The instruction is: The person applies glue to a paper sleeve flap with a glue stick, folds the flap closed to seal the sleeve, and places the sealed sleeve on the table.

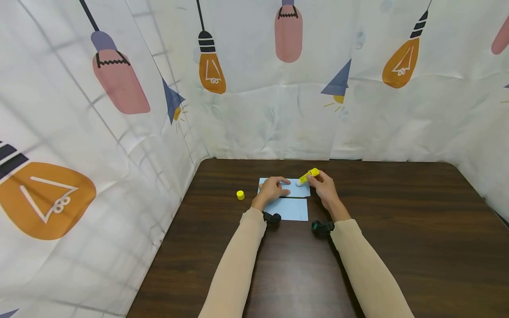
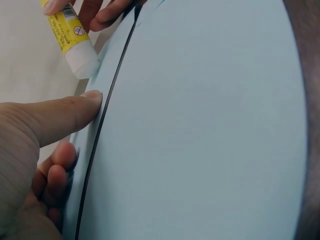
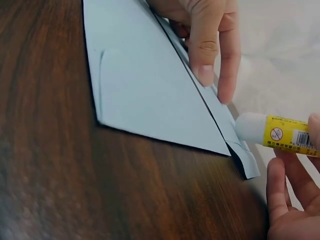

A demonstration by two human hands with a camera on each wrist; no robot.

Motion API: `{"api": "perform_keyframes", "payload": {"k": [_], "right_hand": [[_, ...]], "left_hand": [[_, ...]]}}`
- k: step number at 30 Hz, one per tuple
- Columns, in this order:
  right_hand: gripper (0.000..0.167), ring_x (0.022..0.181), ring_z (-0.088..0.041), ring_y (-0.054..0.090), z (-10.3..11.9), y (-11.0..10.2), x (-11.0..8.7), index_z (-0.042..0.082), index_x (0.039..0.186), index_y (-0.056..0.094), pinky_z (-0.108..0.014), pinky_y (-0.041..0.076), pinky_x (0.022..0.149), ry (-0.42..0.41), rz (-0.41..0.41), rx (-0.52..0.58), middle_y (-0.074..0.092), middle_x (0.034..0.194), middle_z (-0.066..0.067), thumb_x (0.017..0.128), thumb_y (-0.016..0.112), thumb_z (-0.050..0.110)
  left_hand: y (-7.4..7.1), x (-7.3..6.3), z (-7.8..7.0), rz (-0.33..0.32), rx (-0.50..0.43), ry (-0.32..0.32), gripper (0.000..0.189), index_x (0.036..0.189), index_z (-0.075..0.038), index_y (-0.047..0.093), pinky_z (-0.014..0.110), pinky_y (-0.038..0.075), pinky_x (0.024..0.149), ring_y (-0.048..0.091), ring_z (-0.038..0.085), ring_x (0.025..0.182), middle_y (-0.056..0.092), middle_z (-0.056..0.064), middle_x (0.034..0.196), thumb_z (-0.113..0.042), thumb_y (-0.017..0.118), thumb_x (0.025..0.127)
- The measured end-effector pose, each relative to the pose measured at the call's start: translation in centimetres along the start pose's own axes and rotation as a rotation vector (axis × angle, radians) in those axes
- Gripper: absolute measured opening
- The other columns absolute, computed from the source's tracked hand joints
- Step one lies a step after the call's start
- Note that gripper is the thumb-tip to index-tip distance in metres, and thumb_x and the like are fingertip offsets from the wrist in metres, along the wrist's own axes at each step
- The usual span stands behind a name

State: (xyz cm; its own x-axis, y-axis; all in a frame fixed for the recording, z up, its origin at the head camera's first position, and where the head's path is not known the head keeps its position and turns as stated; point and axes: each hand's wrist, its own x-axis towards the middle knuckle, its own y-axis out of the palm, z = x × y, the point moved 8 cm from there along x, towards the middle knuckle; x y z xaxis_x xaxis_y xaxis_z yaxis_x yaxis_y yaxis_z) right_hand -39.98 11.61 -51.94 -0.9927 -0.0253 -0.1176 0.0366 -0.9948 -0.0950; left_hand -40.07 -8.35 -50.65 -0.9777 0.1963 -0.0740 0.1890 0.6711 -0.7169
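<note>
In the head view my right hand (image 1: 324, 185) grips an uncapped yellow glue stick (image 1: 309, 176), tilted with its white end down at the right part of the far light blue paper (image 1: 298, 190). The right wrist view shows that white end of the glue stick (image 3: 252, 127) at the paper near its lifted corner. My left hand (image 1: 272, 189) presses the same paper with thumb and fingertips, left of the glue stick. A second light blue paper (image 1: 292, 210) lies just nearer to me, a thin dark gap between the two.
A yellow cap (image 1: 240, 194) stands on the dark wooden table (image 1: 397, 229), left of the papers. A white curtain (image 1: 258, 123) printed with lamps hangs behind the table and along its left side.
</note>
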Motion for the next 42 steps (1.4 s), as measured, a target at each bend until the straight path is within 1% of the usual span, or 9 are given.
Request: {"api": "perform_keyframes", "payload": {"k": [7, 10, 14, 18, 21, 27, 30, 36, 42], "right_hand": [[0.048, 0.126, -0.028, 0.054, -0.5, 0.1, 0.1, 0.007, 0.145, 0.053, -0.042, 0.044, 0.116, -0.044, -0.009, -0.011, 0.054, 0.142, -0.016, 0.105, 0.059, 0.033], [0.048, 0.121, -0.027, 0.054, -0.4, 0.2, -0.1, 0.007, 0.144, 0.053, -0.036, 0.047, 0.111, -0.05, -0.01, -0.025, 0.055, 0.139, -0.015, 0.105, 0.059, 0.033], [0.048, 0.118, -0.026, 0.053, -0.2, 0.4, -0.5, 0.006, 0.146, 0.052, -0.03, 0.047, 0.103, -0.071, 0.001, -0.049, 0.056, 0.138, -0.016, 0.106, 0.057, 0.031], [0.045, 0.113, -0.026, 0.053, 0.1, 0.5, -0.6, 0.006, 0.145, 0.053, -0.033, 0.048, 0.1, -0.1, 0.009, -0.085, 0.057, 0.136, -0.017, 0.106, 0.056, 0.029], [0.042, 0.108, -0.028, 0.053, 0.4, 0.7, -0.8, 0.007, 0.142, 0.055, -0.035, 0.048, 0.098, -0.124, 0.012, -0.11, 0.058, 0.132, -0.018, 0.106, 0.057, 0.028], [0.04, 0.105, -0.029, 0.052, 0.8, 1.0, -1.1, 0.006, 0.14, 0.055, -0.034, 0.045, 0.09, -0.167, 0.024, -0.159, 0.059, 0.131, -0.019, 0.106, 0.058, 0.026], [0.039, 0.106, -0.03, 0.051, 1.0, 1.0, -1.3, 0.005, 0.139, 0.055, -0.035, 0.044, 0.088, -0.183, 0.031, -0.169, 0.059, 0.13, -0.019, 0.106, 0.058, 0.025], [0.037, 0.108, -0.031, 0.051, 1.3, 1.2, -1.7, 0.003, 0.138, 0.054, -0.035, 0.045, 0.089, -0.208, 0.052, -0.175, 0.058, 0.131, -0.019, 0.107, 0.056, 0.024], [0.039, 0.103, -0.028, 0.052, 1.3, 1.3, -2.0, 0.001, 0.139, 0.053, -0.034, 0.045, 0.084, -0.225, 0.072, -0.176, 0.059, 0.13, -0.02, 0.107, 0.056, 0.023]], "left_hand": [[0.2, 0.0, 0.2, -0.009, 0.001, 0.0, 0.029, 0.12, -0.026, 0.075, 0.047, 0.027, 0.095, 0.047, 0.014, 0.073, 0.051, -0.004, 0.077, -0.029, 0.079, 0.092], [0.2, -0.1, 0.2, -0.011, 0.002, 0.004, 0.029, 0.12, -0.026, 0.075, 0.046, 0.027, 0.093, 0.047, 0.014, 0.073, 0.051, -0.004, 0.077, -0.029, 0.079, 0.092], [0.3, 0.0, 0.3, -0.013, 0.001, 0.002, 0.028, 0.12, -0.026, 0.075, 0.045, 0.027, 0.093, 0.047, 0.014, 0.073, 0.051, -0.005, 0.078, -0.029, 0.079, 0.092], [0.3, 0.1, 0.4, -0.011, 0.005, -0.006, 0.028, 0.119, -0.027, 0.075, 0.045, 0.027, 0.093, 0.047, 0.014, 0.073, 0.051, -0.005, 0.078, -0.03, 0.079, 0.091], [0.3, 0.1, 0.4, -0.011, 0.011, -0.005, 0.029, 0.12, -0.027, 0.075, 0.045, 0.027, 0.093, 0.048, 0.014, 0.073, 0.051, -0.005, 0.078, -0.03, 0.079, 0.091], [0.2, 0.1, 0.4, -0.009, -0.003, -0.003, 0.029, 0.12, -0.027, 0.075, 0.047, 0.027, 0.096, 0.048, 0.014, 0.072, 0.051, -0.005, 0.078, -0.029, 0.079, 0.091], [0.2, 0.1, 0.5, -0.009, -0.005, -0.004, 0.029, 0.12, -0.027, 0.075, 0.048, 0.027, 0.098, 0.047, 0.014, 0.072, 0.051, -0.005, 0.078, -0.029, 0.079, 0.091], [0.2, 0.2, 0.6, -0.014, 0.012, -0.004, 0.029, 0.12, -0.029, 0.075, 0.045, 0.027, 0.094, 0.048, 0.013, 0.073, 0.051, -0.005, 0.078, -0.031, 0.079, 0.091], [0.2, 0.1, 0.4, -0.014, -0.003, 0.002, 0.03, 0.121, -0.027, 0.075, 0.047, 0.027, 0.096, 0.048, 0.014, 0.072, 0.051, -0.005, 0.077, -0.03, 0.079, 0.091]]}}
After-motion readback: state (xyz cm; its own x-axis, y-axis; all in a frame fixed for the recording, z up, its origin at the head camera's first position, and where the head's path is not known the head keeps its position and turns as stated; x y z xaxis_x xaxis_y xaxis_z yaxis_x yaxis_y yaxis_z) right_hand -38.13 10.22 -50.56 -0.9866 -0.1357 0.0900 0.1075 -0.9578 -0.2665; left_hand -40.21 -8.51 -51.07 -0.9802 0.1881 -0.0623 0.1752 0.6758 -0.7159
